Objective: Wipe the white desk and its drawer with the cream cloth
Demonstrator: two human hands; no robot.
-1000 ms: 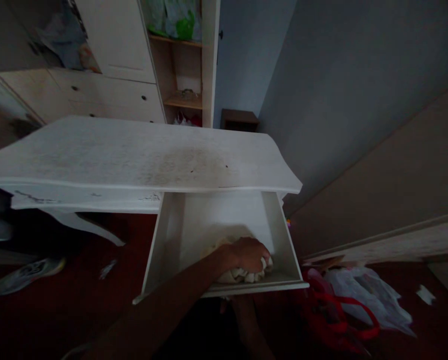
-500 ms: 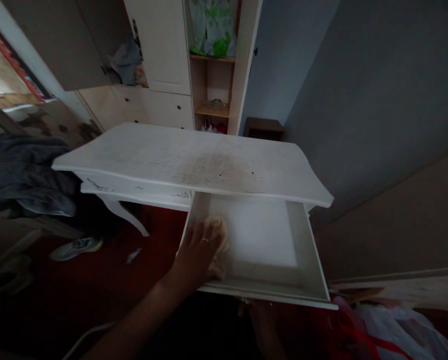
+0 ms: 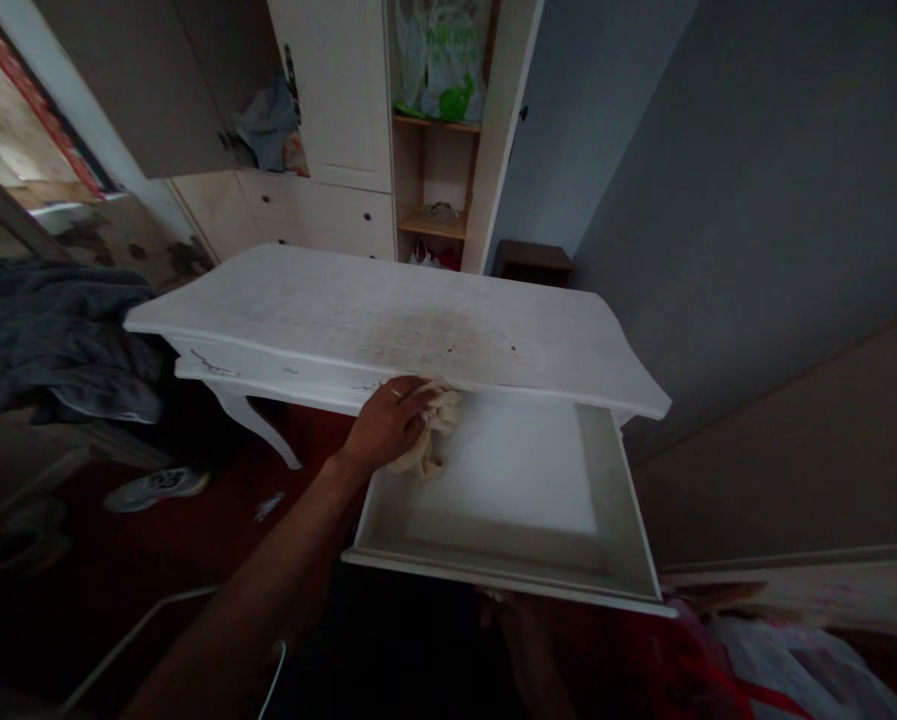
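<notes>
My left hand [image 3: 389, 420] is closed on a crumpled cream cloth [image 3: 440, 412], over the left side of the pulled-out drawer [image 3: 620, 500]. The cloth lies by the drawer's back left corner, close under the tabletop edge, and part of it hangs down inside. A ring shows on one finger. In deep shadow below the drawer's front edge, my right hand [image 3: 514, 618] has its fingers curled at the drawer front; what they grip there is mostly hidden. The white desk [image 3: 305, 290] has a dark smudged stain on its top.
Behind the desk stands a white wardrobe [image 3: 335, 110] with an open shelf compartment holding a plastic bag [image 3: 448, 75]. Dark clothing [image 3: 50, 330] is heaped at left, above a sneaker [image 3: 159, 488] on the floor. Plastic bags [image 3: 815, 660] lie at lower right, beside the grey wall.
My left hand has moved the cloth from the drawer's front left part back towards the tabletop edge. The right hand stays under the drawer front. The view has shifted slightly.
</notes>
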